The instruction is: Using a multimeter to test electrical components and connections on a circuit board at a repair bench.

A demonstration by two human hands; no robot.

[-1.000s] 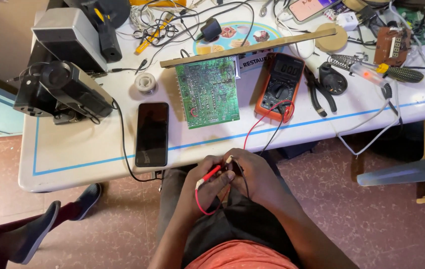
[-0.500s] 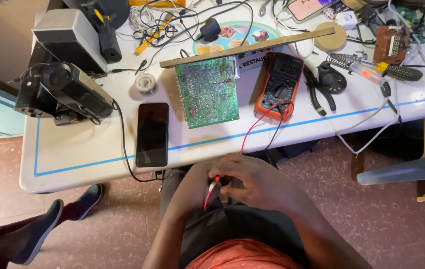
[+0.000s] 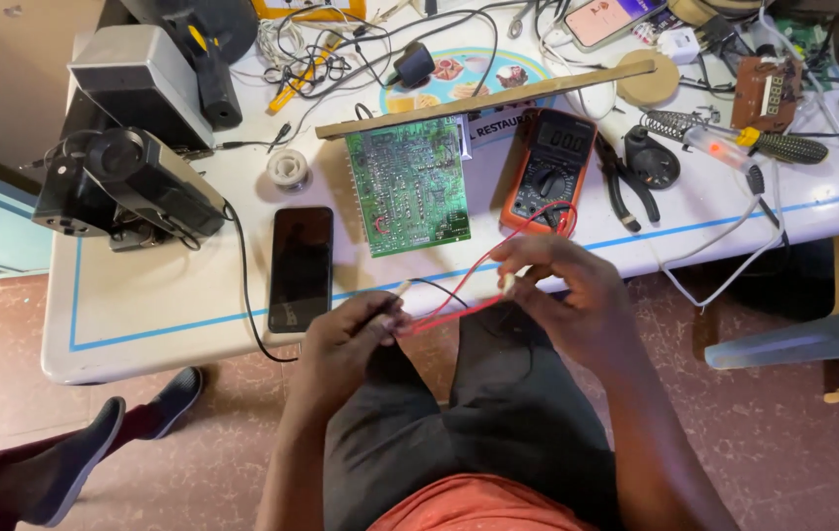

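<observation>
Red test lead [image 3: 459,295] is strung between both hands, held over the lap just off the near edge of the surface [image 3: 164,315]. Its wire loops up from the hands to the orange multimeter [image 3: 549,169] lying flat on the surface.

Left hand [image 3: 346,339]: fingers pressed together, pinching a probe tip [image 3: 395,292] that pokes out up and to the right. A black lead [image 3: 439,287] runs next to it; can't tell if the same fingers hold it.

Right hand [image 3: 572,295]: fingers curled in, pinching the other probe end [image 3: 508,285] at thumb and forefinger. The red wire arcs above that hand, touching the multimeter's lower edge.

Green circuit board [image 3: 408,184] lies flat just left of the multimeter, components up. A wooden strip [image 3: 483,100] lies tilted across the far edges of both. Black phone [image 3: 301,267], screen dark, lies left of the board, near the front edge. Solder spool [image 3: 288,167] sits beyond the phone.

Right of the meter: black pliers [image 3: 626,182], then a soldering iron [image 3: 734,147] with a clear handle. Small brown board with a display [image 3: 767,91] at far right.

Far left: a black motor-like unit [image 3: 129,187] and a grey box [image 3: 139,84] behind it, a black cable running from there toward the front edge.

Another person's foot in a dark shoe [image 3: 75,457] rests on the floor at lower left.
</observation>
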